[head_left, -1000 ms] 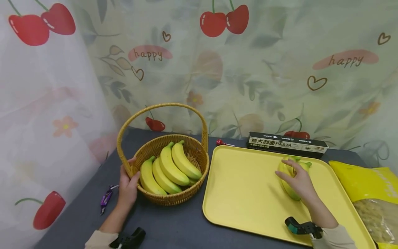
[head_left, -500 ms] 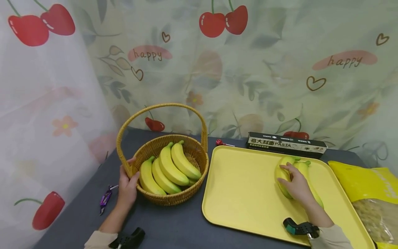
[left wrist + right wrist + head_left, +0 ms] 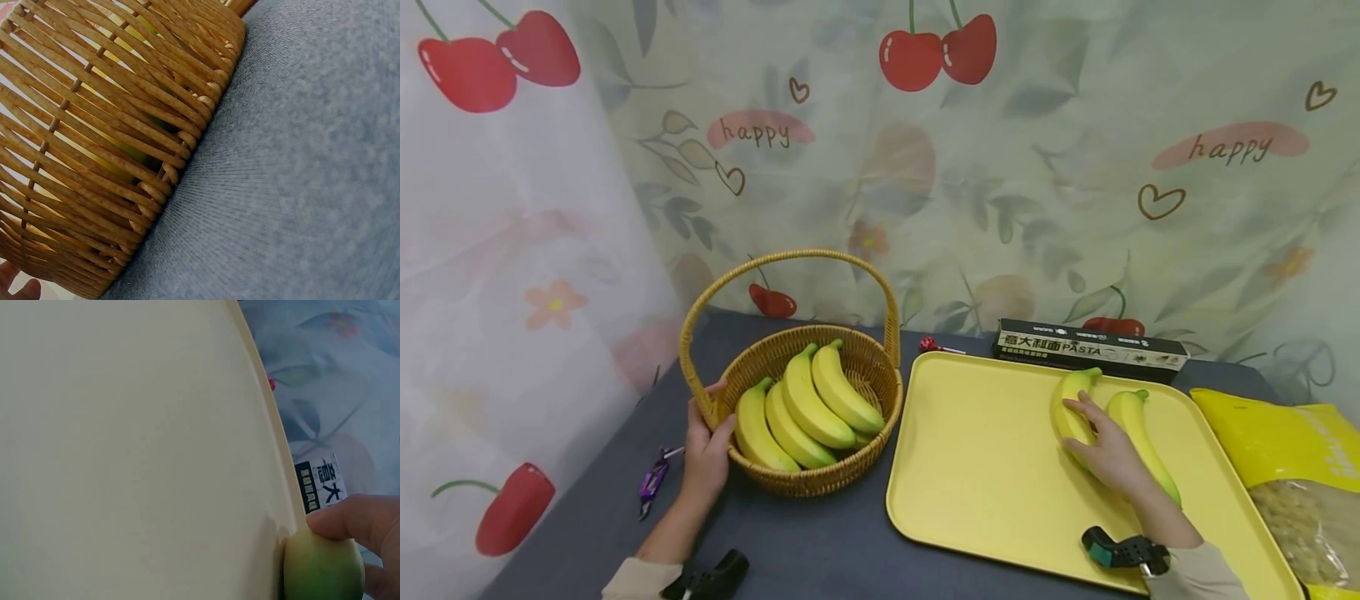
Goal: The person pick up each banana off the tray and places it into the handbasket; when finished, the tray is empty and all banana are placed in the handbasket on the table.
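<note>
On the left of the head view stands a wicker basket [image 3: 891, 417] with a tall handle, holding several bananas [image 3: 808, 400]. My left hand [image 3: 706, 450] grips its left rim at the foot of the handle. In the left wrist view, the woven wall [image 3: 94, 125] fills the left side, with fingertips [image 3: 22, 290] at the lower corner. My right hand [image 3: 1111, 454] holds a banana [image 3: 1072, 410] over the right part of a yellow tray [image 3: 977, 450]. A second banana [image 3: 1138, 433] lies just right of it. In the right wrist view, the held banana's greenish end [image 3: 322, 569] shows beside the thumb.
A black pasta box [image 3: 1090, 350] stands behind the tray. At its right lies a yellow bag [image 3: 1285, 442] with a see-through window. A red lollipop [image 3: 931, 344] is behind the tray; a purple-wrapped one [image 3: 653, 485] lies left of the basket. Printed curtains surround the grey table [image 3: 820, 550].
My right hand has shifted one banana leftward and slightly away from me, opening a gap from the second banana. The left hand and basket have stayed put.
</note>
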Available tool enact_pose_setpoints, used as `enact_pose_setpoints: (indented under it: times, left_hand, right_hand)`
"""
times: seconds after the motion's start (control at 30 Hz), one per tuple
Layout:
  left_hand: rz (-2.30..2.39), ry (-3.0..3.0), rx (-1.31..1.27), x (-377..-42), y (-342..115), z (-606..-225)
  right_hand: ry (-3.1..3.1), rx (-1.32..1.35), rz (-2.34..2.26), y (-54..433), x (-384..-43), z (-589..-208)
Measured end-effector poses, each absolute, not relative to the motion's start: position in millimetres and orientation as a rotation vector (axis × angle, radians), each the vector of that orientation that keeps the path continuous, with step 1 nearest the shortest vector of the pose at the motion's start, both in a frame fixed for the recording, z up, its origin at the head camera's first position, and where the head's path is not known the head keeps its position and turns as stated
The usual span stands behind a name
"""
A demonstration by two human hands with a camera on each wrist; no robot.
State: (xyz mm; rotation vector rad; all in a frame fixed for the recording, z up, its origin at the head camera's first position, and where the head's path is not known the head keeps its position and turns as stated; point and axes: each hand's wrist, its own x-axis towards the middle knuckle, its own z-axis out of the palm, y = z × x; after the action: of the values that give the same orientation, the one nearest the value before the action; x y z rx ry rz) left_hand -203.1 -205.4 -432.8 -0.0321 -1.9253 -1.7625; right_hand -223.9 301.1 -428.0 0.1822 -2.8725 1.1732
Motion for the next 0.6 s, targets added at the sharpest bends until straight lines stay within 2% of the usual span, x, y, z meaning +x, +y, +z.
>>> enact_pose_setpoints:
  times: [0.6]
  left_hand:
    - [-1.744,-1.913,-0.052,-203.5,-205.4,-433.2]
  right_hand:
    - [-2.818,0.213,1.226,290.2,-224.4,-408.5]
